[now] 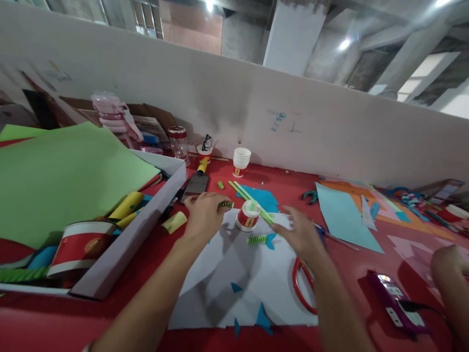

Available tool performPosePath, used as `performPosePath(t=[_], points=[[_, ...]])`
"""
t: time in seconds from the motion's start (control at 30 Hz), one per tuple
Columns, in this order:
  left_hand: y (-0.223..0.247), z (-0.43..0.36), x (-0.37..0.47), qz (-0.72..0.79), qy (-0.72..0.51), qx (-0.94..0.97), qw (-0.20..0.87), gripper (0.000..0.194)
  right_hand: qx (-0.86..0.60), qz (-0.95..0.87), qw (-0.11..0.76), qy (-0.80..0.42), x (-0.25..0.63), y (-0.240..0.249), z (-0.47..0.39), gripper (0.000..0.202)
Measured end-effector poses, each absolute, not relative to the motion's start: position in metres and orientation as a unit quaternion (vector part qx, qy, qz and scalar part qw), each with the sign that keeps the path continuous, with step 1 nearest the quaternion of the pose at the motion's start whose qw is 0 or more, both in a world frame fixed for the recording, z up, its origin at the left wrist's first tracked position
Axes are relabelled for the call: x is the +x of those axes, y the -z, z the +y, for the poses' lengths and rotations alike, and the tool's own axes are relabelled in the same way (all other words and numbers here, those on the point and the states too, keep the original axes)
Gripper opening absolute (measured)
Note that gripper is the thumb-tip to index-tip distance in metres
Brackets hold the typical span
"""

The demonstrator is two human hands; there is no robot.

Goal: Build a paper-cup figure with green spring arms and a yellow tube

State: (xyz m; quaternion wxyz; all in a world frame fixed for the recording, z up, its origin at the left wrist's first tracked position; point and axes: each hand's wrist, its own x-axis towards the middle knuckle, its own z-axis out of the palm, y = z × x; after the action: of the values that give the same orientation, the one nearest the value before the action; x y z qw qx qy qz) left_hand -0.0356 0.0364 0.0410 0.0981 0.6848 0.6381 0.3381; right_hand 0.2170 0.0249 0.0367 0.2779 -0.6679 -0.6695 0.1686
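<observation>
One spring (pixel 225 205), pinched by the left hand (pixel 204 208) at nine o'clock from the cup (pixel 246 219): light pressure should spare its folds. Right hand (pixel 299 230), three o'clock: fingers spread, empty.

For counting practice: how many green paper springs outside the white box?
3: one in the left hand, another on white paper, a third on the tabletop; others may be hidden.

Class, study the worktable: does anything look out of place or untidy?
Mildly: blue scraps lie loose on the near part of the white sheet, two crossing its edge onto the red tabletop, like untidy offcuts.
</observation>
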Motion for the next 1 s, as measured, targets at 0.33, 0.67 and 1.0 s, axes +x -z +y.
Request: performPosePath(t=[0.33,0.67,1.0], points=[[-0.020,0.039,-0.026,0.597,-0.360,0.717,0.022,0.022,-0.566,-0.683,0.367,-0.280,0.154,-0.008,0.048,0.062],[-0.015,0.042,-0.021,0.590,-0.350,0.727,0.034,0.024,-0.564,-0.684,0.386,-0.255,0.147,-0.005,0.045,0.055],[-0.018,0.042,-0.016,0.574,-0.345,0.742,0.036,0.025,-0.556,-0.686,0.395,-0.255,0.146,-0.003,0.046,0.054]])
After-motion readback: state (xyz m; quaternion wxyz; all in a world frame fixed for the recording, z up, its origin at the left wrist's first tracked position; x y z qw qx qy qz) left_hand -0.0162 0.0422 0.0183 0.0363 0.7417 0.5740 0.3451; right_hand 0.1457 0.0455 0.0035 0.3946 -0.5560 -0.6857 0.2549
